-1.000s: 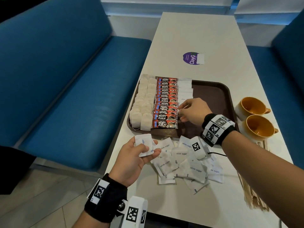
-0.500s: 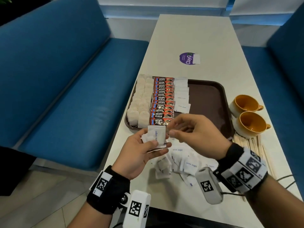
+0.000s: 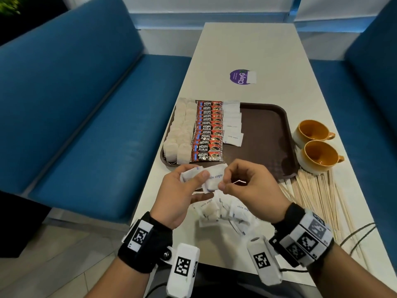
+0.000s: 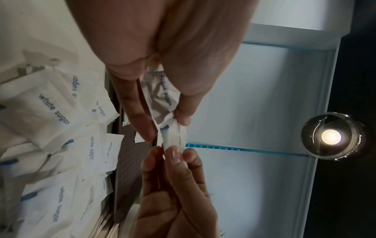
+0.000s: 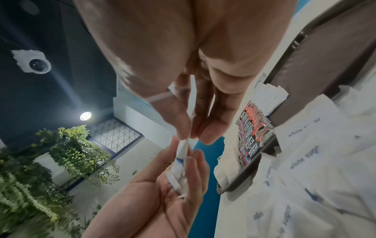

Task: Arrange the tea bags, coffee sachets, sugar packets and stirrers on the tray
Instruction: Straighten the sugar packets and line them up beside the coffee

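Below centre of head view, above table: left hand [image 3: 180,196] thumb-clamps a few sugar packets [image 3: 211,176]; right hand [image 3: 247,186] pinches one's edge. Light, limp paper, slippery when stacked; grip by corner.

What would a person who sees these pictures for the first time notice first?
Probably the two hands meeting above the near table edge: the left hand holds a few white sugar packets while the right hand pinches one packet. Behind them, the brown tray carries neat columns, with red coffee sachets brightest.
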The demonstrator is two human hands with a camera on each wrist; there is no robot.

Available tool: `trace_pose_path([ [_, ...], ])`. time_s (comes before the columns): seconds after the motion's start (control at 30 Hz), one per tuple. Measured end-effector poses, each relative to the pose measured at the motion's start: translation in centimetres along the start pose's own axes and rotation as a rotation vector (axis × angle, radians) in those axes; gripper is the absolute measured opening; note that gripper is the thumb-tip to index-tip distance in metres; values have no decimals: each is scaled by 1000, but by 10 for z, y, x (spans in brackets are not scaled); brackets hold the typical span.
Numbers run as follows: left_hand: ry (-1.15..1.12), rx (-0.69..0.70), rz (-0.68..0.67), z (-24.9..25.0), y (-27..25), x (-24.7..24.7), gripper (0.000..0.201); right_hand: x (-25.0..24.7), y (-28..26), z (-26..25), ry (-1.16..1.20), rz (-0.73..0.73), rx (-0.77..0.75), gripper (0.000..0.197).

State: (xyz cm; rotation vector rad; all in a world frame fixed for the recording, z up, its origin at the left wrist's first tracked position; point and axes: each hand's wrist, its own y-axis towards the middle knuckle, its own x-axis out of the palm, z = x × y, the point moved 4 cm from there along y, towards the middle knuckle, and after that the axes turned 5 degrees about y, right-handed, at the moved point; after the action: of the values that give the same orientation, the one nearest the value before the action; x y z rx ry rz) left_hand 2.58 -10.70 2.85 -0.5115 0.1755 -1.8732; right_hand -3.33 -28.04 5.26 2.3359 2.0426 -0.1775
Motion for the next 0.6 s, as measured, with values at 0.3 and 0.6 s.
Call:
trace_pose_path([
  [0.3, -54, 42, 3, -2, 2, 0, 45, -10, -1, 4, 40, 105, 26, 38],
  [0.6, 49, 59, 24, -2, 8, -5, 42, -18, 4, 10, 51, 104, 44, 31],
])
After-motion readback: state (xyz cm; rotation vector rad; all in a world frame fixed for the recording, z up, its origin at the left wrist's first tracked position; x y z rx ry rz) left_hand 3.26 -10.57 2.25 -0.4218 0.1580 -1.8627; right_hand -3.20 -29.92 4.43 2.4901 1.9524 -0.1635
